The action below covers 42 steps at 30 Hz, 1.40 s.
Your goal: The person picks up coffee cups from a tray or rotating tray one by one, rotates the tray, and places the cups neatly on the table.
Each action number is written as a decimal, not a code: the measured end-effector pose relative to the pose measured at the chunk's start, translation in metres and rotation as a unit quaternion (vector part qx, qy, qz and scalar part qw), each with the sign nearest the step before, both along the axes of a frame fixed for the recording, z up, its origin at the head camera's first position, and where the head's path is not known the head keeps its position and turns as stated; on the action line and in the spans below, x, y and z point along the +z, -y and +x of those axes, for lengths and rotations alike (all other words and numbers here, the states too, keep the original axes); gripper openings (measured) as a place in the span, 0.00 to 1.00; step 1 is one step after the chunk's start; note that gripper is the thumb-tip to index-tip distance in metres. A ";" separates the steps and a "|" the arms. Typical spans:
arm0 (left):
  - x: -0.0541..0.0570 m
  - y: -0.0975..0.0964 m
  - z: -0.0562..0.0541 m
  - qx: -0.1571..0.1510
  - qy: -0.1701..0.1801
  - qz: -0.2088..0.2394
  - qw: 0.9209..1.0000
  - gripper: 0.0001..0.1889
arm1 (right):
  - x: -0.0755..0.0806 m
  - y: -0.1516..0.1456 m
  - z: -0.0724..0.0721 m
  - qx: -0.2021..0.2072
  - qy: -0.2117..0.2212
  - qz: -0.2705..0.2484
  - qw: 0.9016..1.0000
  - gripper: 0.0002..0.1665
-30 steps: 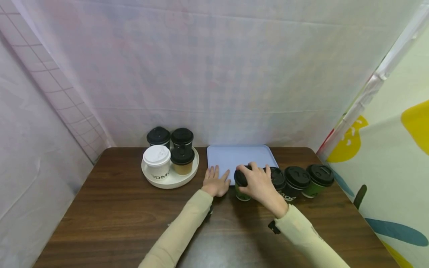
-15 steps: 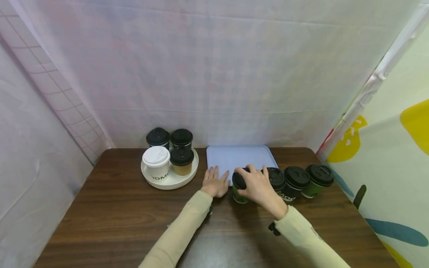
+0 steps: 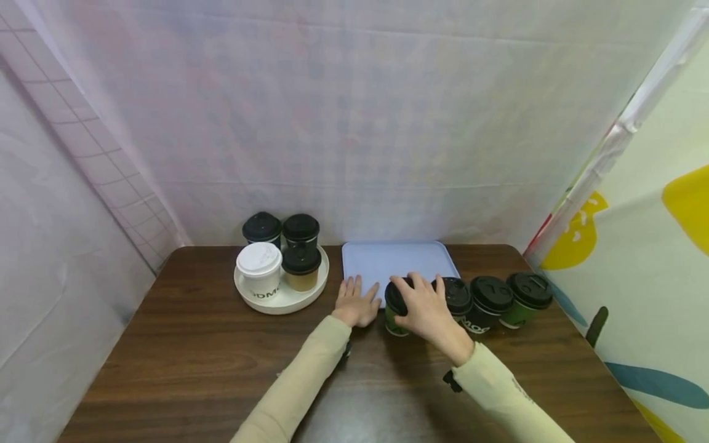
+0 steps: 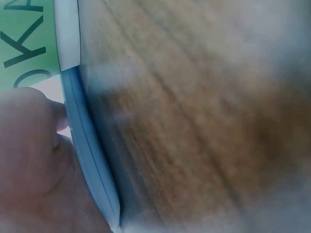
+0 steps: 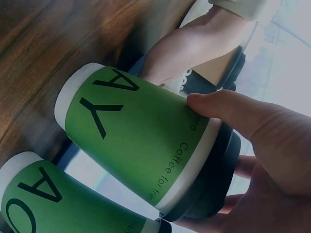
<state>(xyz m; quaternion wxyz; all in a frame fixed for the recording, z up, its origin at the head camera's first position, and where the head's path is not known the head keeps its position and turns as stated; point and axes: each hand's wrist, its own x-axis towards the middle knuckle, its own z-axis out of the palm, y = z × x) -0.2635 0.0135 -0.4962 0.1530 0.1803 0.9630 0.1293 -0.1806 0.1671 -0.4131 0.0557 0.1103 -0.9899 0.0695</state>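
A green paper cup (image 3: pixel 396 321) with a black lid stands at the front edge of the blue tray (image 3: pixel 394 257). My right hand (image 3: pixel 431 311) grips it around the lid from above, and the right wrist view has the thumb on the green wall (image 5: pixel 131 131). Palm down, my left hand (image 3: pixel 356 304) lies with spread fingers over the tray's front left corner. Seen from the left wrist, the tray's blue rim (image 4: pixel 90 155) runs beside that hand. To the right of the held cup is another green cup (image 5: pixel 73 199) with a black lid.
Farther right stand a black cup (image 3: pixel 490 301) and a green cup (image 3: pixel 526 301), both black-lidded. At left, a round white tray (image 3: pixel 282 307) bears a white cup (image 3: pixel 260 274), a tan cup (image 3: pixel 302 280) and two dark cups behind. A curtain (image 3: pixel 354 123) hangs behind the table.
The right hand has brought the green cup slightly left and toward the table's front, apart from the neighbouring cup. My left hand has stayed in place on the tray.
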 end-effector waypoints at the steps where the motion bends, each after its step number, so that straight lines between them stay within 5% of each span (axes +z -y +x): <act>1: 0.000 0.001 0.000 0.000 0.000 0.004 1.000 0.29 | 0.000 0.000 0.000 -0.001 0.001 0.000 1.000 0.49; 11: 0.011 0.028 0.002 -0.029 -0.043 0.061 0.997 0.29 | 0.000 0.004 -0.006 0.005 0.017 0.023 1.000 0.54; 16: 0.035 0.068 0.031 -0.054 -0.031 0.118 0.991 0.29 | 0.008 0.012 -0.004 0.011 0.002 0.017 1.000 0.57; 22: 0.053 0.128 0.066 -0.061 0.049 0.124 0.989 0.29 | 0.014 0.042 -0.003 0.055 -0.038 -0.060 0.996 0.55; 26: 0.053 0.164 0.072 -0.027 0.068 0.121 0.990 0.30 | 0.009 0.066 -0.008 0.078 -0.047 -0.126 0.988 0.54; 30: 0.048 0.195 0.066 0.055 0.050 0.110 0.991 0.38 | -0.003 0.088 -0.020 0.090 -0.050 -0.178 0.979 0.55; 36: 0.033 0.225 0.052 0.184 0.034 0.116 0.976 0.60 | -0.024 0.112 -0.042 0.097 -0.063 -0.216 0.969 0.54; 42: 0.025 0.241 0.031 0.205 0.030 0.135 0.969 0.63 | -0.039 0.128 -0.069 0.090 -0.078 -0.244 0.963 0.53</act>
